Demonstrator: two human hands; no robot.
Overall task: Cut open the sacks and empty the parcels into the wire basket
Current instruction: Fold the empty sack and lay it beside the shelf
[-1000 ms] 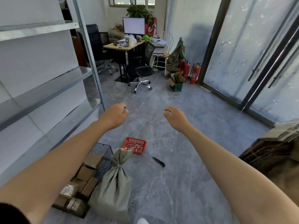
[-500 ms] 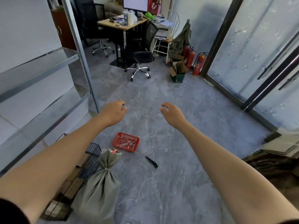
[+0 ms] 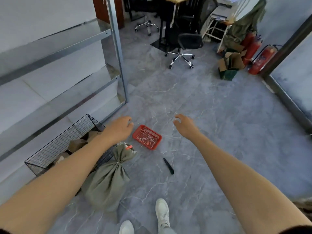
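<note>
A grey-green sack (image 3: 108, 181), tied shut near its top, stands on the floor against the black wire basket (image 3: 55, 146). The basket holds several cardboard parcels (image 3: 76, 144). A black cutter (image 3: 168, 166) lies on the floor to the right of the sack. My left hand (image 3: 119, 128) hangs above the sack's top with fingers loosely curled, holding nothing. My right hand (image 3: 184, 126) is stretched out over the bare floor, fingers relaxed and empty, beyond the cutter.
A red plastic tray (image 3: 146, 137) with thin white strips sits between my hands. Metal shelving (image 3: 116, 53) runs along the left. Office chairs (image 3: 183, 48), a desk, fire extinguishers (image 3: 260, 60) and a box stand at the back. My white shoes (image 3: 162, 211) are at the bottom.
The view has tilted down and moved closer to the sack and basket. Both hands have dropped lower toward the floor, still empty.
</note>
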